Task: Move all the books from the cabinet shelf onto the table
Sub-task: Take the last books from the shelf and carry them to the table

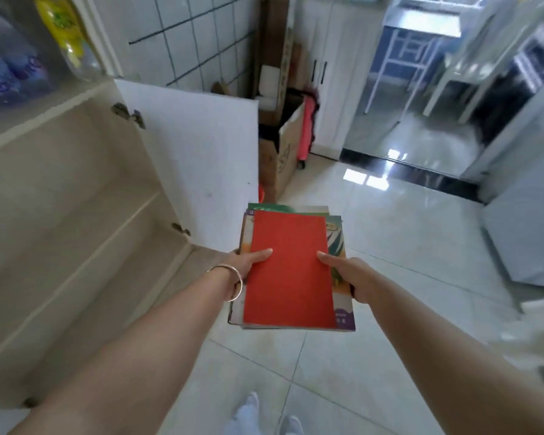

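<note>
Books [291, 271], a loose stack of thin, slippery volumes, are pinched at 9 o'clock by the left hand [248, 268] and at 3 o'clock by the right hand [347, 274].

I see white tiled wall [201, 36] at 12, glossy tile floor [390, 246], open cabinet door [195, 158], cardboard box [283, 158].

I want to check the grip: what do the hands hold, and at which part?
Both hold a stack of thin books topped by a red cover: left hand at its left edge, right hand at its right edge.
</note>
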